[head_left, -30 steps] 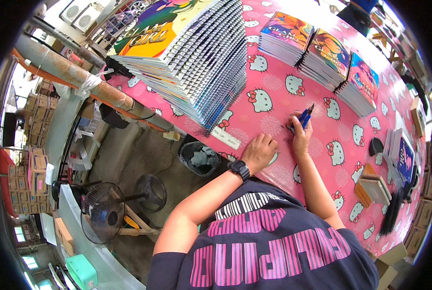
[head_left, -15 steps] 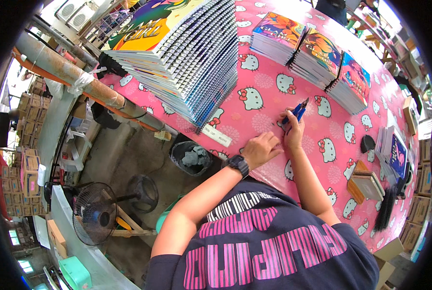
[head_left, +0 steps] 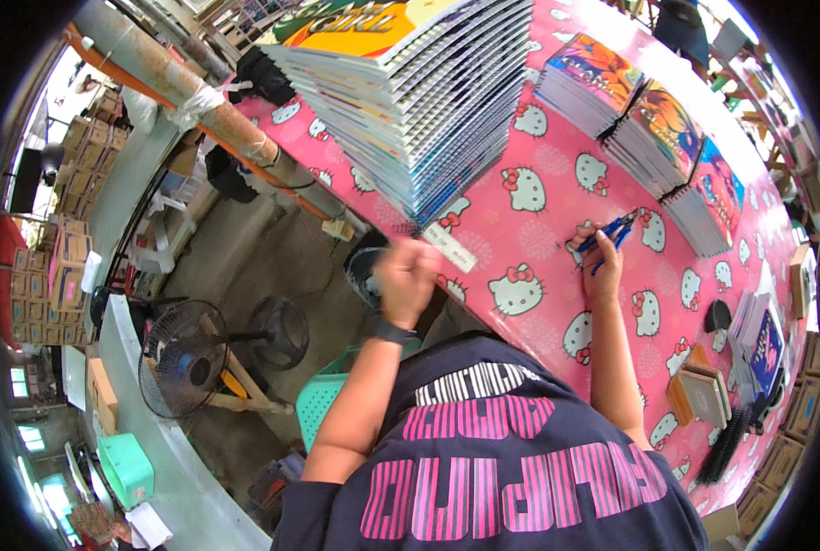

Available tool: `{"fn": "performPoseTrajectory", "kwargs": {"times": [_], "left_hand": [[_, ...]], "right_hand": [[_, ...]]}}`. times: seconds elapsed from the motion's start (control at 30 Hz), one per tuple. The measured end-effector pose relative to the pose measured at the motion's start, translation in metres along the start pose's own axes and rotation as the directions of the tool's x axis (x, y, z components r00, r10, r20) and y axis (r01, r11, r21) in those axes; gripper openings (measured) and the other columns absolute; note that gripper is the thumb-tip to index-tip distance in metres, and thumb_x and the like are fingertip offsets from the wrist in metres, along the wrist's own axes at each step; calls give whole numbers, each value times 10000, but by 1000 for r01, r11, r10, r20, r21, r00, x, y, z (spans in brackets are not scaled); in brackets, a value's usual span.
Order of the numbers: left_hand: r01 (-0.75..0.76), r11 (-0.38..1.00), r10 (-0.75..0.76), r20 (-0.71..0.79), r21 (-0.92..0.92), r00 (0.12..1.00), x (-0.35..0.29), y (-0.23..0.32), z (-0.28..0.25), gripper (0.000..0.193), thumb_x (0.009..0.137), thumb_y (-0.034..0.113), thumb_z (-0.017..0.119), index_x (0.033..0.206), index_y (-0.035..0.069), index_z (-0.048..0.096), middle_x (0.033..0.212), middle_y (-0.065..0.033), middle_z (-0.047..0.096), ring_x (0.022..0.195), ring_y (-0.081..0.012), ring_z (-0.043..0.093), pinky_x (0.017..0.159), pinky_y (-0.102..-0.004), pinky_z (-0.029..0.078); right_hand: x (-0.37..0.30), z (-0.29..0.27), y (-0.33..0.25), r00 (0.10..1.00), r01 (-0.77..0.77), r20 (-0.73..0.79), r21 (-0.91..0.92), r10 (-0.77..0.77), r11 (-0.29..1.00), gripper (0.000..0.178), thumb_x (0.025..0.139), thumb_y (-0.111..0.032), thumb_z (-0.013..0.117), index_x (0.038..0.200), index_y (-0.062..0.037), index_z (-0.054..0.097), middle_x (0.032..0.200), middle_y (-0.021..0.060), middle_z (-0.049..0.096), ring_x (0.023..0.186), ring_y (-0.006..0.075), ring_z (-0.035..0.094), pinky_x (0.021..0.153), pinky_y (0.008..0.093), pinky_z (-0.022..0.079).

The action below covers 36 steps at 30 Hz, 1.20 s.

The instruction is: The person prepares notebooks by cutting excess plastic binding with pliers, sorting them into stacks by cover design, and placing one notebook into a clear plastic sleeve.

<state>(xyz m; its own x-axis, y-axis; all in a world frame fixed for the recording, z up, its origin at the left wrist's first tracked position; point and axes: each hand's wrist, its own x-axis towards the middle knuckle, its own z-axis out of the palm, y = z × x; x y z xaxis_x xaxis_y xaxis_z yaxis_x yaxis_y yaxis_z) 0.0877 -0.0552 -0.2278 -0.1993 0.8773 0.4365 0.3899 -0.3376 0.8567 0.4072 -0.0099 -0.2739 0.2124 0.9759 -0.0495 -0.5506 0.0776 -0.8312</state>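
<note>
My right hand rests over the pink table cover and is closed around a pair of blue-handled pliers, whose jaws point up and away to the right. My left hand hangs at the table's left edge, beside a dark bin. Its fingers look curled but are smeared by motion, so I cannot tell whether anything is in them. Just past that hand stands a tall stack of spiral-bound notebooks. A white label strip lies at the foot of the stack.
Three shorter notebook piles stand in a row at the far right. More notebooks, wooden blocks and a black brush-like coil bundle lie on the right side. A rusty pole and a fan are at left.
My left hand has pulled away from beside my right hand, leftward to the table edge. My right hand keeps hold of the pliers. The whole view has shifted.
</note>
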Motion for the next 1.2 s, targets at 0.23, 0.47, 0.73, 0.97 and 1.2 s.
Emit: {"fn": "performPoseTrajectory", "kwargs": {"times": [0.23, 0.47, 0.73, 0.97, 1.2], "left_hand": [[323, 747, -289, -153, 582, 945, -13, -134, -97, 495, 832, 446, 676, 1066, 13, 625, 1048, -138, 603, 964, -265, 565, 847, -369, 438], [349, 927, -365, -114, -140, 924, 10, -98, -75, 586, 806, 423, 705, 1218, 36, 549, 1195, -123, 553, 1113, -265, 522, 897, -379, 428], [-22, 934, 24, -2, 357, 1000, 26, -17, -18, 422, 786, 294, 757, 1064, 14, 610, 971, -121, 653, 842, -243, 632, 714, -333, 494], [-16, 937, 29, -35, 348, 999, 31, -15, -8, 239, 822, 188, 720, 946, -4, 648, 834, -137, 667, 677, -242, 642, 623, -322, 502], [-19, 943, 25, -15, 332, 1000, 30, -9, -13, 225, 828, 175, 714, 959, -2, 663, 839, -127, 670, 662, -200, 637, 602, -300, 497]], "right_hand": [[4, 6, -2, 999, -40, 26, -57, 42, 998, 269, 870, -138, 560, 1073, 35, 526, 894, 143, 624, 771, 239, 626, 753, 355, 519], [-6, 22, 5, 999, -3, -38, -352, -11, 936, 195, 830, -124, 617, 990, -23, 571, 825, 34, 591, 740, 127, 558, 695, 279, 464], [-34, 120, 26, 917, 333, 389, -870, 90, 365, 368, 685, -145, 688, 1025, -32, 603, 882, 161, 626, 814, 297, 614, 755, 397, 478], [-22, 156, 32, 835, 536, 536, -843, 121, 34, 475, 679, -232, 700, 1106, -75, 564, 1031, 108, 583, 1057, 274, 533, 853, 443, 421], [-23, 173, 27, 796, 603, 590, -791, 135, -104, 496, 640, -205, 722, 1097, -84, 572, 1002, 87, 585, 1022, 270, 539, 846, 410, 424]]}}
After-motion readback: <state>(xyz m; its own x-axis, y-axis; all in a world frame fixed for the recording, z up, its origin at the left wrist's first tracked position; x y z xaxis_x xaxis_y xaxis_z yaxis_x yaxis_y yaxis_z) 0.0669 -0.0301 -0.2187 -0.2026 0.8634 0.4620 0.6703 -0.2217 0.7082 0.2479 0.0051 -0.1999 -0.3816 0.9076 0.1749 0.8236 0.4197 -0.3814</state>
